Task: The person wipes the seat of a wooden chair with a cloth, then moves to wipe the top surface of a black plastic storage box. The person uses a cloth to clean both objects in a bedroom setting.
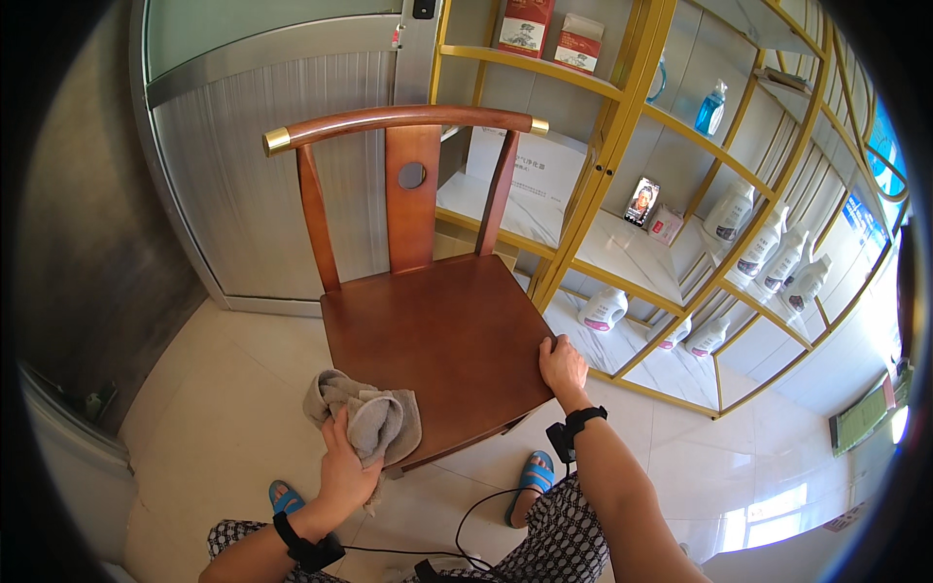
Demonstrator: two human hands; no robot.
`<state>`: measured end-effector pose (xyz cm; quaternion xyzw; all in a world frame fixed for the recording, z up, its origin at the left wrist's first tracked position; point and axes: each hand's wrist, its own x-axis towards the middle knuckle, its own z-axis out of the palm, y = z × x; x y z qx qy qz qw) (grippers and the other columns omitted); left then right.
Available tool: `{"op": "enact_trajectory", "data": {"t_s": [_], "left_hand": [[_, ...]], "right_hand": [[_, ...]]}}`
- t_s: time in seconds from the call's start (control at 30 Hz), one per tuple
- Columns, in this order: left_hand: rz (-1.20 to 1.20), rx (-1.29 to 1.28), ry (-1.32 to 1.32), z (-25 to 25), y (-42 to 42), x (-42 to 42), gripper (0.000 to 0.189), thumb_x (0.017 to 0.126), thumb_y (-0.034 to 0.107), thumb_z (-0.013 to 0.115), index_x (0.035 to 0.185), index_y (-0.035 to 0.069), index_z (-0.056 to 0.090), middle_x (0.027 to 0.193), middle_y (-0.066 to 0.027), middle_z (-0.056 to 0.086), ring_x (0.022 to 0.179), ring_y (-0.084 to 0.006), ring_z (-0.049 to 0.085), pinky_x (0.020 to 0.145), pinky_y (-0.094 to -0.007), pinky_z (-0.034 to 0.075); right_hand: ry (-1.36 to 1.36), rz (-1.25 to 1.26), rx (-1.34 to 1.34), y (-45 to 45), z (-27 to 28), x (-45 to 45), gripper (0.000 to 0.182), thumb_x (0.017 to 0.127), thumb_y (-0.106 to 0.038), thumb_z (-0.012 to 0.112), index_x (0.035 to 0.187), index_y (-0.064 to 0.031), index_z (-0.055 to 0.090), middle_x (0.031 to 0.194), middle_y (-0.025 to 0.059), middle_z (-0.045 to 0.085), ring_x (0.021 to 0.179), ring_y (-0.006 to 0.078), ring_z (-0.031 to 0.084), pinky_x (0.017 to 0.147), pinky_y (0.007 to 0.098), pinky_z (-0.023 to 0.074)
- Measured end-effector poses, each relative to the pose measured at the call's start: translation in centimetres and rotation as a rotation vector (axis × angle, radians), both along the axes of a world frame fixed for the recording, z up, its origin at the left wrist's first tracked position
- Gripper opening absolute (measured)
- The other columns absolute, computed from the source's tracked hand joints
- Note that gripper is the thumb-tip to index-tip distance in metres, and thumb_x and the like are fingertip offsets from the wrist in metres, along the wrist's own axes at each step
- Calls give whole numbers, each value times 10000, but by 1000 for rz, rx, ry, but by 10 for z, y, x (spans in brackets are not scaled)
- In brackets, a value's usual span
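Note:
In front of me stands a reddish-brown wooden chair (444, 328) with a curved top rail (408, 116) capped in brass-coloured metal. Its back splat (412, 226) has a round hole near the top. My left hand (342, 466) grips a bunched grey cloth (375, 419) at the seat's front left corner, and part of the cloth lies on the seat. My right hand (565, 368) rests over the seat's right edge near the front corner, its fingers curled on the rim. The chair's legs are mostly hidden beneath the seat.
A gold-framed shelf unit (576, 270) with white detergent bottles (729, 211) and a lit phone (642, 201) stands close behind and right. A metal door (277, 175) is behind the chair. Black cables (408, 550) hang between my wrists, above the tiled floor (219, 408).

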<state>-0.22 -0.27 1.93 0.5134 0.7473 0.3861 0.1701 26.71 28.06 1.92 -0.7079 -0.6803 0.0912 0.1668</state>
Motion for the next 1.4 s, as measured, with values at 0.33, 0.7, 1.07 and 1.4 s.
{"op": "enact_trajectory", "data": {"t_s": [0.33,0.7,1.07,1.4], "left_hand": [[-7,67,78,-12,10,-12,868,773,147,719,1445,79,175,1388,-267,258,1022,-511,556,821,-507,515],[106,105,121,-23,56,-45,870,752,155,728,1444,103,204,1380,-233,317,1109,-483,527,898,-500,494],[217,170,-16,-42,116,-98,805,803,227,706,1441,96,233,1380,-206,380,1194,-429,502,985,-460,436],[270,159,-297,-46,122,-103,757,807,226,695,1411,24,286,1308,-235,506,1212,-369,517,1012,-406,413]], "right_hand": [[-5,9,4,-3,2,1,450,945,-406,420,1026,10,570,981,254,672,938,421,642,854,489,487],[29,6,-1,-2,-2,1,465,941,-421,413,1054,-1,578,984,267,664,942,447,626,856,517,469],[2,10,-17,-3,2,0,453,941,-405,421,1043,11,570,999,260,667,952,426,636,859,491,485],[-5,14,-15,-2,3,0,452,945,-403,417,1033,16,561,978,260,670,938,428,639,850,493,487]]}}
